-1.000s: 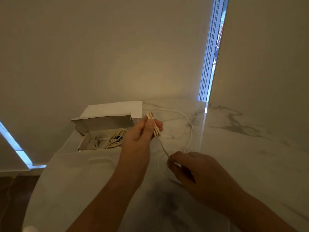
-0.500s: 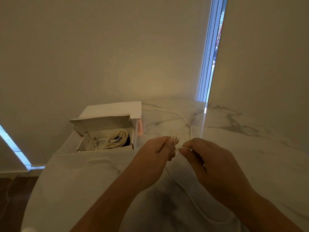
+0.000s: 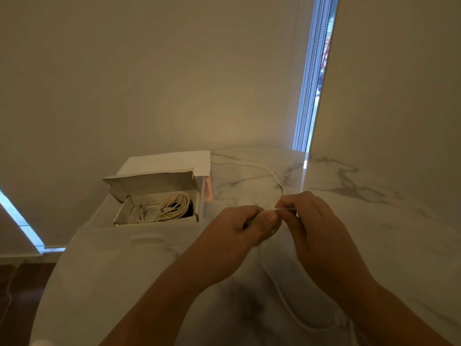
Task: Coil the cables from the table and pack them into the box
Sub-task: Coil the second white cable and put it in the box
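Home interior: marble-look table, plain walls, window blinds with bead chains.

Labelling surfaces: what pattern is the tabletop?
White marble with grey veining, on the table; head view, the only one.

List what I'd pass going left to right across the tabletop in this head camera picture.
Open cardboard box holding coiled cables → left hand → right hand. Both hands pinch the white cable, which trails across the marble table.
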### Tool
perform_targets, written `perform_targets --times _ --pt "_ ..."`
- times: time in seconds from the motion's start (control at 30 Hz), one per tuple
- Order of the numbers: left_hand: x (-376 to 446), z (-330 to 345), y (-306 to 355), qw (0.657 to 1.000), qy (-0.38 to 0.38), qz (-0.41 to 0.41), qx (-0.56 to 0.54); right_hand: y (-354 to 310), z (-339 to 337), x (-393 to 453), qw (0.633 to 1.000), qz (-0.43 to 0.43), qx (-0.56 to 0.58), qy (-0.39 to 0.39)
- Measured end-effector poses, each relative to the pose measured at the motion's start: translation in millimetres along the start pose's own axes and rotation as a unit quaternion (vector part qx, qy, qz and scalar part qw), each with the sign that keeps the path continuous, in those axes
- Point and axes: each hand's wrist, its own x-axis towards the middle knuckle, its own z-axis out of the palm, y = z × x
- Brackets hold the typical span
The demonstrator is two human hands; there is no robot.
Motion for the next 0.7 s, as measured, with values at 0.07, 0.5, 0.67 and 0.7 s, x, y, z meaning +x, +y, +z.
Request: perform_targets --times 0.07,0.5,0.67,0.7 --pt "0 -3 0 1.0 0.018 0.012 -0.007 2 2 0 1.0 0.0 -0.004 0.002" --pt "3 -15 0 0.952 0.086 0.026 -0.292 2 3 2 0.997 0.056 0.014 -0.052" --pt "1 -9 8 0.897 0.036 0.042 -0.439 1 1 2 0.997 0.066 0.01 -0.043" --pt "1 -8 8 0.887 0.028 0.043 -0.459 1 1 3 0.997 0.065 0.009 -0.035"
